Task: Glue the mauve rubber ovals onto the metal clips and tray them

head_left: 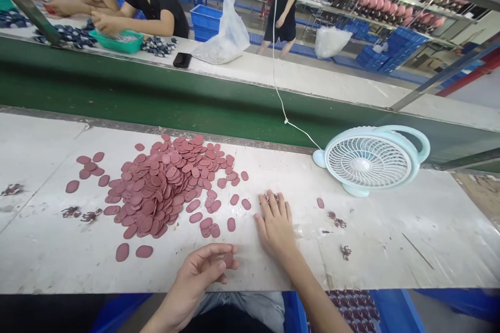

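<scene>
A large pile of dark pink oval pads [166,184] lies on the white worktable [390,250] in front of me, with loose ones scattered around it. My left hand [199,273] is near the table's front edge and pinches one pink oval pad [228,258] between thumb and fingers. My right hand [276,225] lies flat on the table, palm down, its fingertips on a small dark decorative piece [270,198]. More such small pieces [336,220] lie to its right.
A pale blue desk fan [371,158] stands at the right, its white cord rising to the back. Behind the table runs a green conveyor belt [156,96]. Across it, other people work at a green tray [117,40]; a phone [182,60] and plastic bag [226,36] lie nearby. Blue bins sit below me.
</scene>
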Demonstrator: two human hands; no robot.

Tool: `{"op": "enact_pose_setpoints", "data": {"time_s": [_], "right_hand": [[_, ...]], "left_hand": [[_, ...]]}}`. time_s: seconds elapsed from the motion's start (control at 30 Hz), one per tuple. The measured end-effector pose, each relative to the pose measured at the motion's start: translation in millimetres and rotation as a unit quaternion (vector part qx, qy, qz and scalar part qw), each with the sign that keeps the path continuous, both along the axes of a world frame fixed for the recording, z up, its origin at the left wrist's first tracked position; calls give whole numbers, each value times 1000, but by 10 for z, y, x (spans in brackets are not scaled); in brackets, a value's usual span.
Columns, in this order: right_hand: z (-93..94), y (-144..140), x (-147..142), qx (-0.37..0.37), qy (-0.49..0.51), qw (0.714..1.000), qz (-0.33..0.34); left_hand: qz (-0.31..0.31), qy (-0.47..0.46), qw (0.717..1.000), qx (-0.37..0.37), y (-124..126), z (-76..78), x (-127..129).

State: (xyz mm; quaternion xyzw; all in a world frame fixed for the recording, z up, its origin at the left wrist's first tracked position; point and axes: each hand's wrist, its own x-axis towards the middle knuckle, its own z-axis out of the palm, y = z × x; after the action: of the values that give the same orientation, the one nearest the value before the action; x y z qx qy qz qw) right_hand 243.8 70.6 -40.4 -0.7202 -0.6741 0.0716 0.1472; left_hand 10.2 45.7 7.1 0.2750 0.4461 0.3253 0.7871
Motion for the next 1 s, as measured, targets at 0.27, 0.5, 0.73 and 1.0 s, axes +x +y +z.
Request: {"op": "enact_pose_setpoints", "data": {"time_s": [0.27, 0.5, 0.73, 1.0], "right_hand": [[230, -822, 74, 209, 502, 825, -152], [188, -785, 469, 29, 987, 118, -102], [480, -808, 413, 43, 967, 182, -173], [568, -1131, -152, -49, 850, 463, -248]], "left_hand": [[-40, -77, 993, -75, -68, -115, 93], [-20, -156, 978, -135, -130, -122, 210], [-23, -206, 968, -138, -192, -106, 310], [-50, -210, 967, -132, -219, -119, 445]]}}
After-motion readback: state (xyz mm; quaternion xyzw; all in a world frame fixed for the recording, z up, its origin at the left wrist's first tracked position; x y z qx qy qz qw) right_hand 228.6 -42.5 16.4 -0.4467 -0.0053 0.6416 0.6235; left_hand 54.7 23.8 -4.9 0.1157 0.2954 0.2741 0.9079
